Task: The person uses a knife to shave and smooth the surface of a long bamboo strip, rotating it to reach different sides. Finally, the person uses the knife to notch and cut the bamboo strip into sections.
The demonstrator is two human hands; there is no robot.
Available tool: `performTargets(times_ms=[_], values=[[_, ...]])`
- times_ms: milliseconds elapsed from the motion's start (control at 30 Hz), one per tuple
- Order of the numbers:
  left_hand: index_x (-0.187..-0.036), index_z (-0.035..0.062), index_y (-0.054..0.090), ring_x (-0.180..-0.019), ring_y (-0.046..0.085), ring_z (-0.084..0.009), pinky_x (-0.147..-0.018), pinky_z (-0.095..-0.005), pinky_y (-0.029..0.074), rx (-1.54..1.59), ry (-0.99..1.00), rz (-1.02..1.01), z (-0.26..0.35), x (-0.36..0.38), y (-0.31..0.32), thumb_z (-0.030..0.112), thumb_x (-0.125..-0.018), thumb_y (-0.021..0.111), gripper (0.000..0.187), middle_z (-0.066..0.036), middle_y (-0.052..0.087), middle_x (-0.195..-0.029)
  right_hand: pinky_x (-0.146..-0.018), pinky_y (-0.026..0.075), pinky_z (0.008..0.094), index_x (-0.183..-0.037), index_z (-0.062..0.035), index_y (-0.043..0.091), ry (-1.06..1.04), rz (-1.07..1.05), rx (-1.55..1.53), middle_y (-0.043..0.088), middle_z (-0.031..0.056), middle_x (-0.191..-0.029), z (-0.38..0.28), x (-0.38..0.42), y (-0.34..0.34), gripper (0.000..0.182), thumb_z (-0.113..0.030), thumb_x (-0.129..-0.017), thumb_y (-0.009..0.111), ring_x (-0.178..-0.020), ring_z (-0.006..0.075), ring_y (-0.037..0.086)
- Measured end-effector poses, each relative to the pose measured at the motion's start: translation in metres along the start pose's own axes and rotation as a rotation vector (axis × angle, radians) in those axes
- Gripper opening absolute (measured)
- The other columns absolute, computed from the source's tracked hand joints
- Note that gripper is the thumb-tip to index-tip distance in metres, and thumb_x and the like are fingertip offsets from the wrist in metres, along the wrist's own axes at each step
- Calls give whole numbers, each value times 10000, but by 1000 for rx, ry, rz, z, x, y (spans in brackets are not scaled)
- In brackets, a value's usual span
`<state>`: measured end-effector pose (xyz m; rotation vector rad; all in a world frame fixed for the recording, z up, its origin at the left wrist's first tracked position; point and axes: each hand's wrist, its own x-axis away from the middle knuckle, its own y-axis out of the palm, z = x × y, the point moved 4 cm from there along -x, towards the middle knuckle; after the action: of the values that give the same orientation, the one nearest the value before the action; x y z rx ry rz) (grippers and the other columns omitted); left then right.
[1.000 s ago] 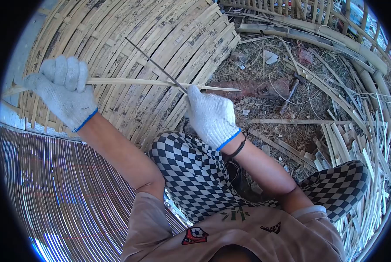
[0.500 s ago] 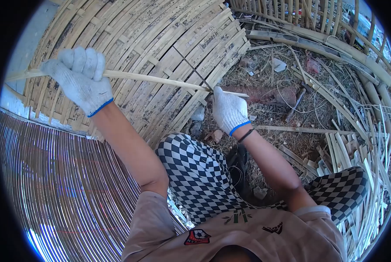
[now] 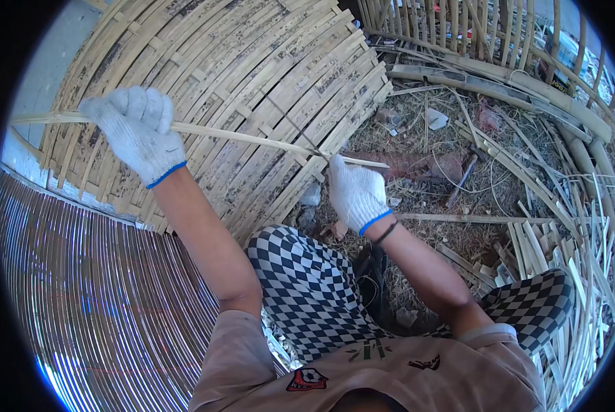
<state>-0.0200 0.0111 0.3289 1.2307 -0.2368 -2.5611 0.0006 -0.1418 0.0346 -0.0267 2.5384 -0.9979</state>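
Note:
Both hands wear white knit gloves with blue cuffs. My left hand (image 3: 139,134) is closed around a long, pale bamboo strip (image 3: 238,137), which runs past the fist to the left. My right hand (image 3: 357,194) is closed near the strip's right end, gripping a knife whose thin dark blade (image 3: 288,119) points up and left. The blade crosses the strip just beside the right fingers and is a little blurred. The knife's handle is hidden in the glove. Behind the strip lies a woven bamboo mat (image 3: 204,82).
A hammer-like tool (image 3: 464,180) lies on the littered ground beside a reddish brick-like block (image 3: 417,165). Split bamboo pieces (image 3: 530,247) are piled at the right. A slatted bamboo fence (image 3: 458,27) stands at the back, and a ribbed screen (image 3: 108,288) is at lower left.
The view has tilted, so most things sit slightly lower. My left hand has shifted a little to the right along with the strip. Both hands keep their hold.

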Motion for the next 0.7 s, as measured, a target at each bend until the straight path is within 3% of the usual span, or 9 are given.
performTargets(times_ms=[100, 133, 233, 267, 367, 500, 633, 700], values=[[-594, 215, 275, -436, 127, -101, -362, -257, 120, 8, 19, 18, -1, -2, 7, 575, -1075, 442, 623, 51, 216, -522, -581, 515, 533, -1019, -68, 503, -89, -18, -71, 663, 168, -693, -43, 10, -34, 163, -213, -987, 572, -679, 398, 690], [-596, 215, 273, -438, 126, -102, -363, -258, 119, 2, 9, 28, -1, -2, 7, 578, -1073, 445, 623, 51, 215, -523, -569, 515, 531, -1024, -69, 506, -228, 98, -84, 670, 173, -692, -42, 13, -29, 163, -221, -1000, 560, -670, 398, 690], [-605, 214, 264, -444, 126, -104, -368, -258, 118, -13, -15, 55, -1, -10, 4, 588, -1067, 456, 624, 51, 209, -529, -549, 515, 523, -1052, -69, 523, 0, 7, -127, 683, 179, -708, 6, 1, 2, 167, -219, -994, 569, -658, 397, 690], [-609, 214, 261, -445, 129, -103, -368, -258, 118, -12, -25, 65, -5, -15, -4, 592, -1064, 460, 624, 52, 206, -532, -538, 517, 521, -1068, -69, 540, 30, 6, -60, 685, 177, -702, 39, -1, 33, 171, -209, -980, 584, -647, 395, 692], [-613, 213, 258, -451, 135, -102, -373, -259, 122, -9, -26, 68, -8, -11, -8, 610, -1056, 459, 628, 53, 196, -540, -542, 521, 526, -1073, -66, 542, -8, 65, 34, 685, 178, -699, 38, 4, 39, 166, -194, -976, 580, -652, 400, 695], [-611, 218, 254, -457, 139, -101, -378, -262, 120, 14, -37, 24, -6, -4, -6, 635, -1051, 443, 635, 52, 185, -545, -552, 523, 510, -1062, -63, 540, -26, -19, -2, 685, 172, -705, -5, 9, -20, 148, -183, -978, 566, -650, 386, 697], [-612, 218, 259, -456, 139, -101, -376, -264, 119, -52, 7, 12, -4, -4, 0, 647, -1044, 445, 636, 53, 190, -546, -555, 536, 483, -1031, -67, 533, -227, 117, -99, 690, 177, -708, -38, 17, -30, 156, -218, -1002, 558, -660, 373, 711], [-614, 217, 263, -456, 139, -102, -374, -265, 116, -56, 2, 32, -4, -5, -2, 650, -1041, 448, 635, 54, 191, -548, -617, 553, 508, -1087, -66, 519, 11, -82, -1, 704, 195, -765, 8, 2, 12, 190, -193, -955, 569, -738, 398, 721]])
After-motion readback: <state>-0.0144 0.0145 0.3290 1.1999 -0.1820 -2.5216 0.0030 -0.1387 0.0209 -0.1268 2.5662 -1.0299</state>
